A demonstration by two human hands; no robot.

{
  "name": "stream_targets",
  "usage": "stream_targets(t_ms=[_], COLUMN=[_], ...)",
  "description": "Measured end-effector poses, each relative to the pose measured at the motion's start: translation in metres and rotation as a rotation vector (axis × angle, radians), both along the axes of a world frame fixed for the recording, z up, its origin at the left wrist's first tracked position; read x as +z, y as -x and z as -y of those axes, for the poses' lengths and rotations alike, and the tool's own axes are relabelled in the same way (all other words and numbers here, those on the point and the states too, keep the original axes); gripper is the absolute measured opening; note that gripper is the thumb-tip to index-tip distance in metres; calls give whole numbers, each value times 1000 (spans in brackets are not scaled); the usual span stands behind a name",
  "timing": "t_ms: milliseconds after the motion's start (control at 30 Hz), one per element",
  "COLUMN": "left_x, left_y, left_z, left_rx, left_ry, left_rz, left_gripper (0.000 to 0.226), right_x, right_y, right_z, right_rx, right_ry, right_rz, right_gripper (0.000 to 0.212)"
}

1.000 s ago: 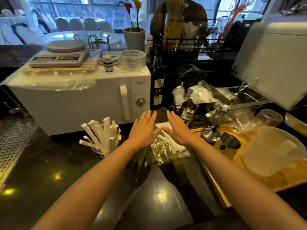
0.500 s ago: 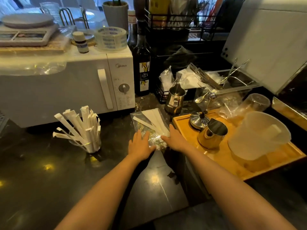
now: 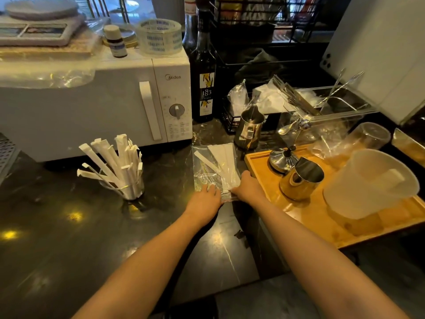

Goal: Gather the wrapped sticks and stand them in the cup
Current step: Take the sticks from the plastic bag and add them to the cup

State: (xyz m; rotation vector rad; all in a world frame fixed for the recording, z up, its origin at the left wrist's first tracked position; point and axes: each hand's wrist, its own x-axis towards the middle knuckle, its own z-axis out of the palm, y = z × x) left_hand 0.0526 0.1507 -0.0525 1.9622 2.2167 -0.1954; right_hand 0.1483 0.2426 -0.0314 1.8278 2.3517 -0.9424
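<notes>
Several white paper-wrapped sticks [image 3: 224, 161] lie flat inside a clear plastic bag [image 3: 203, 173] on the dark counter, in front of the microwave. A clear cup [image 3: 130, 188] to the left holds several more wrapped sticks [image 3: 115, 157] standing and fanned out. My left hand [image 3: 204, 200] rests on the bag's near left corner, fingers curled down on the plastic. My right hand [image 3: 248, 188] presses on the near ends of the sticks at the bag's right corner. Whether either hand actually grips the bag is unclear.
A white microwave [image 3: 96, 104] stands behind the cup, a dark syrup bottle [image 3: 204, 72] beside it. A wooden tray [image 3: 317, 217] on the right carries a steel jug [image 3: 301, 180] and a frosted plastic pitcher [image 3: 370, 183]. Another steel pitcher [image 3: 249, 128] stands behind the bag.
Both hands pulled back from over the bag's middle to its near edge and lowered onto it. The view tilted down and nearer the counter.
</notes>
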Motion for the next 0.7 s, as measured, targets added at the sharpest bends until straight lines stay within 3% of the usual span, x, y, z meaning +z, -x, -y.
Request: stream_targets(t_ms=[133,233,300,433,567,700], left_x=[4,14,19,32,51,79], left_y=[1,4,6,6,7,9], left_z=[5,6,6,8,14,23], left_rx=[-40,-24,-2,66,114,188], left_ry=[-40,-72,-80,-89,-148,-221], left_rz=[-4,48,77,99,184,310], left_gripper=[31,24,21,19,15,20], right_x=[1,4,8,20,43,71], right_y=[-3,-4,-5,-6,-3,3], right_z=[-2,-3,-2,2,8,16], right_rx=[-43,-98,-146,-220,-249,-195], right_ry=[102,192,237,281,263,166], right_rz=[-60,-157,-223,-374,-511,-619], right_gripper=[48,29,29,29,12,30])
